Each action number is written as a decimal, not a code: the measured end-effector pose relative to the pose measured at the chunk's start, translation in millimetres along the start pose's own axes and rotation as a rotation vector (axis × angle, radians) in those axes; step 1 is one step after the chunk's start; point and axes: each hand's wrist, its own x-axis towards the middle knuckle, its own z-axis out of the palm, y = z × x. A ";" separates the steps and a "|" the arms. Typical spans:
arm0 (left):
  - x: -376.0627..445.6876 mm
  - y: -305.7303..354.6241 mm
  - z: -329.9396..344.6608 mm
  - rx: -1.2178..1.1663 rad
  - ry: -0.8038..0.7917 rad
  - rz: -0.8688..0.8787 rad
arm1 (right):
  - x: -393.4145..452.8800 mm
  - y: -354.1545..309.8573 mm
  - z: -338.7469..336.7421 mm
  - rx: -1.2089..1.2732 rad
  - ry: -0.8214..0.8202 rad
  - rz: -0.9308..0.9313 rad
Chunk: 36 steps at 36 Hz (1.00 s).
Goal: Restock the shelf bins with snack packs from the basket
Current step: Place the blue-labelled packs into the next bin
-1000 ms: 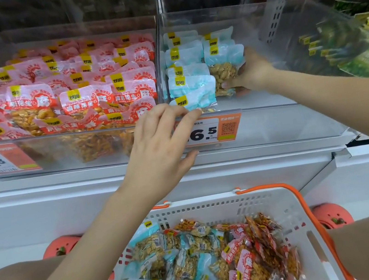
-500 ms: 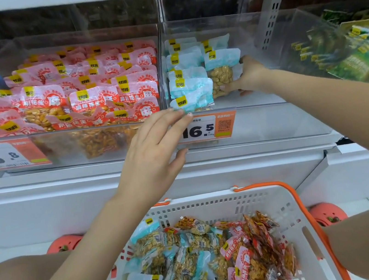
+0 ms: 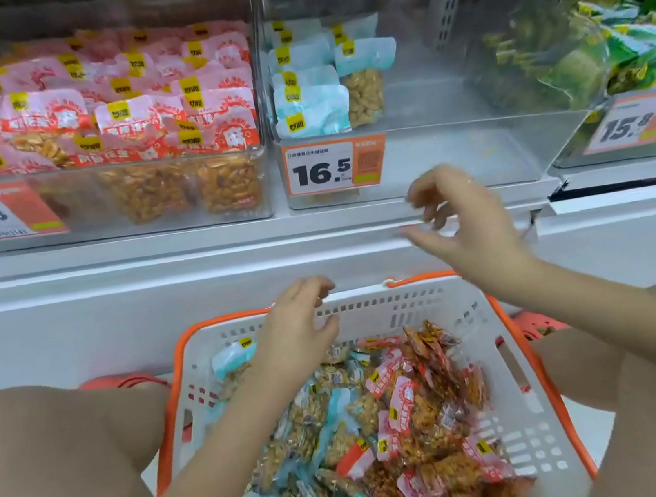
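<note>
Head camera: left hand (image 3: 293, 335), fingers loosely curled and holding nothing, hovers over blue and pink snack packs (image 3: 371, 426) in the white, orange-rimmed plastic basket (image 3: 530, 426), lower centre. Right hand (image 3: 464, 226), relaxed and likewise holding nothing, hangs centre right below the clear shelf bin (image 3: 475, 156).

- We see our left hand (image 3: 292, 331) over the far end of the white basket (image 3: 530, 426), fingers loosely curled, holding nothing.
- Our right hand (image 3: 464, 222) hangs empty before the shelf edge (image 3: 189, 249).
- Blue packs (image 3: 306, 92) stand in the middle bin (image 3: 452, 151).
- Pink packs (image 3: 132, 107) fill the left bin (image 3: 104, 202).
- Mixed snack packs (image 3: 371, 426) lie in the basket.
</note>
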 end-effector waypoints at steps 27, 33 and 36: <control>-87.9 -89.9 130.4 0.369 -0.567 -0.657 | -119.9 78.3 209.1 0.054 -0.663 0.612; -99.1 -85.6 123.3 -0.068 -0.147 -0.783 | -111.7 90.5 226.5 0.012 -0.542 0.679; -98.5 -90.6 115.8 -0.363 0.044 -0.964 | -108.1 90.7 235.7 -0.083 -0.625 0.634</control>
